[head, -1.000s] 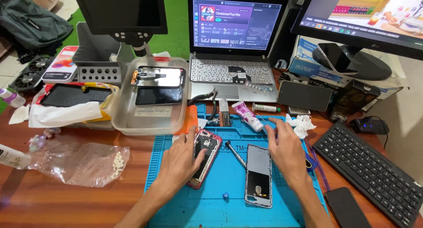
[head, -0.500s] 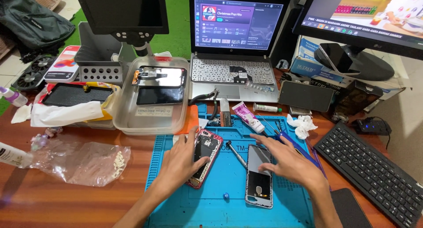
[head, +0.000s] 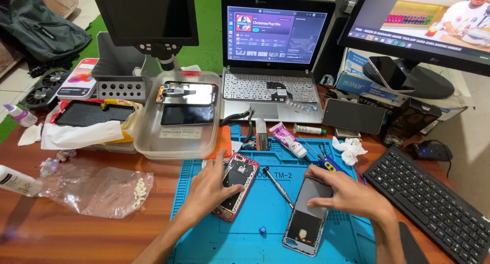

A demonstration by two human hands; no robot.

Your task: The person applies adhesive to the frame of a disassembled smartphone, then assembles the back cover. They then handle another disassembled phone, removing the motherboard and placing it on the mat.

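Note:
My left hand (head: 209,190) lies flat on an opened phone body with a red frame (head: 236,191) on the blue repair mat (head: 255,243). My right hand (head: 349,195) grips the upper end of a detached phone screen panel (head: 308,218), which lies on the mat with its dark inner side up. Between the two phones rests a thin screwdriver (head: 278,186). A small blue piece (head: 262,230) sits on the mat in front of it.
Behind the mat are a clear tray with two phones (head: 178,111), a laptop (head: 270,65), a glue tube (head: 288,139), tweezers, crumpled tissue (head: 349,149) and a tablet (head: 353,116). A keyboard (head: 434,208) lies right, a plastic bag (head: 97,190) left.
My right hand came back from the tools near the tissue and settled on the screen panel's top. My left hand stayed on the red-framed phone.

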